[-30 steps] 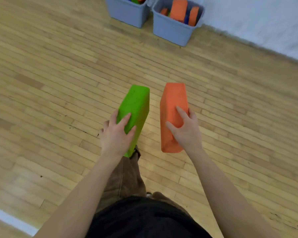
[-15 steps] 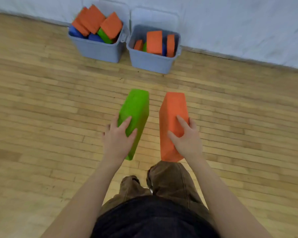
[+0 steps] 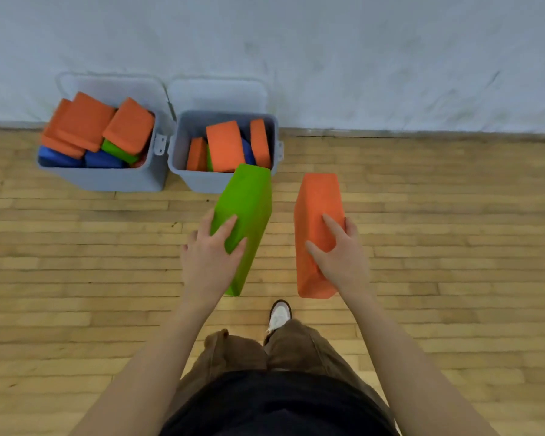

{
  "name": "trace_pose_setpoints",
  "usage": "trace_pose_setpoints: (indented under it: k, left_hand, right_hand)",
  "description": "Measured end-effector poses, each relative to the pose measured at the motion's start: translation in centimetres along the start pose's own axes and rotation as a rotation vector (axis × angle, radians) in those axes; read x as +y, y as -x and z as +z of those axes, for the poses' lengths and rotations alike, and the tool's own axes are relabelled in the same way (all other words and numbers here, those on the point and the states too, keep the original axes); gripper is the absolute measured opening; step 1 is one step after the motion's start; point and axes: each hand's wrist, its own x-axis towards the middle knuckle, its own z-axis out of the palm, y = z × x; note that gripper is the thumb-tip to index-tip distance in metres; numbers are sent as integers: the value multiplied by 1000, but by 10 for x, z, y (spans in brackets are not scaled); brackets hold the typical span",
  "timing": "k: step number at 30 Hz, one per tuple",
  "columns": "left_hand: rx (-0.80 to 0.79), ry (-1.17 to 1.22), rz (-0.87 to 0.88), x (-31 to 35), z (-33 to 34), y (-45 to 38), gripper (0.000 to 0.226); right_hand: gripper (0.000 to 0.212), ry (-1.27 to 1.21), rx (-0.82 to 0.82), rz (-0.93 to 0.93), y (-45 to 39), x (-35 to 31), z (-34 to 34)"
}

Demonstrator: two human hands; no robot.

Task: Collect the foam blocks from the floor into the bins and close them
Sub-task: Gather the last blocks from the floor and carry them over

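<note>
Blocks in hand: two, above the floor.
Left hand (image 3: 209, 259): grips green block (image 3: 247, 212), pointing 1 o'clock.
Right hand (image 3: 343, 258): grips orange block (image 3: 317, 202), pointing 12.
Bins: two at 11 o'clock, left bin (image 3: 114, 181), right bin (image 3: 202, 183), lids open, blocks inside.

- I see a bright green foam block (image 3: 247, 215), plain, with no pattern on it.
- Beside it is a plain orange foam block (image 3: 317, 221).
- Both bins, the left bin (image 3: 107, 180) and the right bin (image 3: 202, 182), are pale grey-blue.
- The left bin holds orange, blue and green blocks; the right bin holds mostly orange, with slivers of green and blue.
- The floor (image 3: 438, 247) is honey-tan wood in narrow strips of varying shade.
- The wall (image 3: 359, 58) is pale grey-white, faintly mottled.
- My view shows brown trousers (image 3: 296, 344), a black top (image 3: 274, 404) and a white shoe (image 3: 279, 316).
</note>
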Motion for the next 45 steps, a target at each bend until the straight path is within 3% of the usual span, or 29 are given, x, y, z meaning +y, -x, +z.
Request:
trace_pose_setpoints:
  k: [5,12,24,30,36,40,45]
  left_hand:
    - [73,30,-95,-7,-9,-90,49]
    - [145,51,-301,-69,-9,-220,48]
    - [46,-32,-231,-147,-32,-484,46]
    - [-31,-49,-228,-166,20,-577,46]
    - [-64,-152,-218,-204,119,-645,48]
    - [-96,-252,-202,-221,188,-670,50]
    - [-152,-297,-213,-237,260,-681,54]
  right_hand:
    - [66,79,-60,-128,-110,-75,1]
    - [66,113,-149,-291,-244,-188,60]
    - [66,190,-217,-181,-447,-330,140]
    - [67,223,-246,-116,-533,-321,195]
    - [68,369,-216,-94,-607,-262,268]
    - [68,481,-191,-95,-633,-221,313]
    - [72,452,-211,-69,-655,-185,366]
